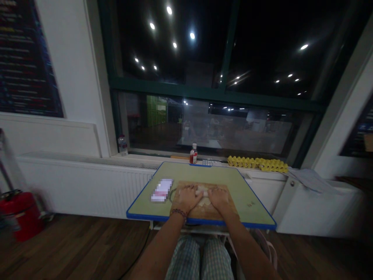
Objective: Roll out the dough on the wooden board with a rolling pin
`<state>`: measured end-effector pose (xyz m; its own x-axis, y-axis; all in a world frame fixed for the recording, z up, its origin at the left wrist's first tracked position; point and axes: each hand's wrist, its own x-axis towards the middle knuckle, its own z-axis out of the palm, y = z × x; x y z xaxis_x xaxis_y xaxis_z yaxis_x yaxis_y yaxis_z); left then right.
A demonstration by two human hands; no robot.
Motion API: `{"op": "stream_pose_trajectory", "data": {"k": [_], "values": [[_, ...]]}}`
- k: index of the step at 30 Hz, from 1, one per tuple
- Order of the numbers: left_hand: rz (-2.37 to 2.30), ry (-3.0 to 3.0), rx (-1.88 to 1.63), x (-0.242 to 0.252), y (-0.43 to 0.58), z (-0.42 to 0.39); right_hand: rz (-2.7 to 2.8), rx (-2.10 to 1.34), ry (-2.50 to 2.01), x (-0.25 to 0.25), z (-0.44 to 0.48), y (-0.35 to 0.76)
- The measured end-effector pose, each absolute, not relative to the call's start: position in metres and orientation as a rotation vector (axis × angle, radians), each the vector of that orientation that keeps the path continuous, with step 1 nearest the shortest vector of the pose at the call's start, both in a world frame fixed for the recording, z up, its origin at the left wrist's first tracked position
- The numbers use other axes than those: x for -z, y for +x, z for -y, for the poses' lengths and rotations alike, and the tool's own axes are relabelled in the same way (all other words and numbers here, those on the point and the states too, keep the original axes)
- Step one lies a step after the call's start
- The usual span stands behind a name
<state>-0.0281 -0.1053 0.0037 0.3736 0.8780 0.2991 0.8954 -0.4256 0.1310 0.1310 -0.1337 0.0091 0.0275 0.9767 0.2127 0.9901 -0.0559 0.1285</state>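
Observation:
A wooden board [233,205] lies on the small table, with pale, flattened dough [205,202] on it. Across the dough runs a short, light rolling pin [201,193]; its middle shows between my hands and its ends are covered. My left hand [187,197], with a beaded bracelet at the wrist, rests over the pin's left end. Over the right end lies my right hand [219,196], palm down. Both hands are closed on the pin, though the far fingertips are too blurred to make out in detail.
The table [175,171] has a blue edge. Left of the board lies a blurred-out phone [162,189]. A red-filled bottle [193,154], yellow egg trays [256,163] and a clear bottle [122,145] stand along the windowsill. A red fire extinguisher [21,216] stands far left.

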Motion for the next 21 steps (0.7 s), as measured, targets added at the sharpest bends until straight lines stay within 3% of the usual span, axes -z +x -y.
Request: {"op": "stream_pose_trajectory", "data": {"k": [21], "values": [[1.668, -2.481, 0.601, 0.002, -0.019, 0.088, 2.008, 0.370, -2.240, 0.000, 0.113, 0.130]]}}
